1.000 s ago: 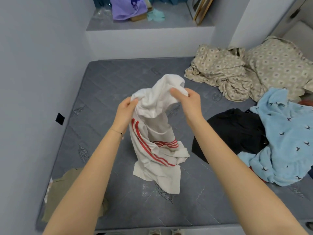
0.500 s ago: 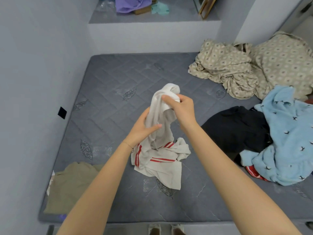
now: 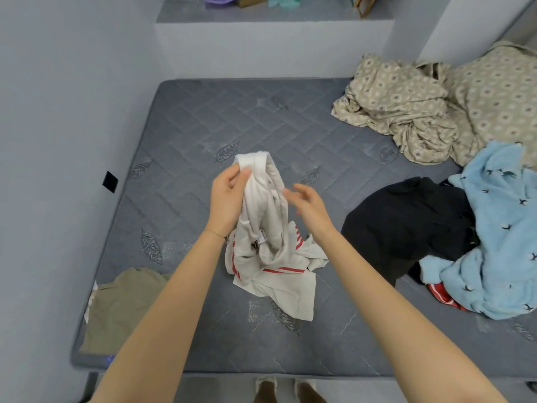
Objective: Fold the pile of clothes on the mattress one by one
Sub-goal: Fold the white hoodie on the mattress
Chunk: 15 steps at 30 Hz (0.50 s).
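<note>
A white garment with red stripes hangs bunched over the middle of the grey quilted mattress, its lower part crumpled on the surface. My left hand grips the garment's white waistband near the top. My right hand hovers just right of the cloth with fingers spread and holds nothing. The pile of clothes lies at the right: a black garment, a light blue fleece with small dark birds and a red striped piece under it.
A folded olive garment lies at the mattress's near left corner. Beige patterned bedding is heaped at the far right. A wall runs along the left, with a raised ledge behind the mattress. My feet show below the front edge.
My right hand has let go of the white garment's top and opened beside it. My left hand moved up and took the waistband. The garment hangs lower and more bunched.
</note>
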Available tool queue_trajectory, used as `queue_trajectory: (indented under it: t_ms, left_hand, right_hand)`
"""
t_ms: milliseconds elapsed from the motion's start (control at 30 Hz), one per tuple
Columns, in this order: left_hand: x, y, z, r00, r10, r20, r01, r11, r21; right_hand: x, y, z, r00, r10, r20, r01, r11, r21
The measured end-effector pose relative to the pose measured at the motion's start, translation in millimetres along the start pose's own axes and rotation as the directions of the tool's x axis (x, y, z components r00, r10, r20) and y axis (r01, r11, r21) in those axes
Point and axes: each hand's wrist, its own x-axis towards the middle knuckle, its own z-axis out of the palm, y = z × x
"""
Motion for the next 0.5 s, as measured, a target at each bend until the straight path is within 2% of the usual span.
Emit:
queue_trajectory:
  t_ms: [133, 300, 433, 500]
  left_hand:
    - [10, 13, -4, 0.996, 0.007, -0.087, -0.013, 0.997, -0.075]
    - [17, 44, -15, 0.992, 0.03, -0.126, -0.049, 0.988, -0.149]
    - [22, 58, -22, 0.991, 0.041, -0.126, -0.063, 0.982, -0.178]
    - [23, 57, -25, 0.99, 0.037, -0.132, -0.06, 0.983, -0.171]
  right_hand:
    - [-1, 30, 10, 0.995, 0.053, 0.082, -0.044, 0.993, -0.11]
    - [3, 65, 18, 0.995, -0.045, 0.092, 0.052, 0.996, -0.078]
    - [21, 73, 23, 0.999, -0.017, -0.034, 0.016, 0.999, -0.04]
    - [26, 67, 25, 0.995, -0.004, -0.096, -0.005, 0.995, -0.098]
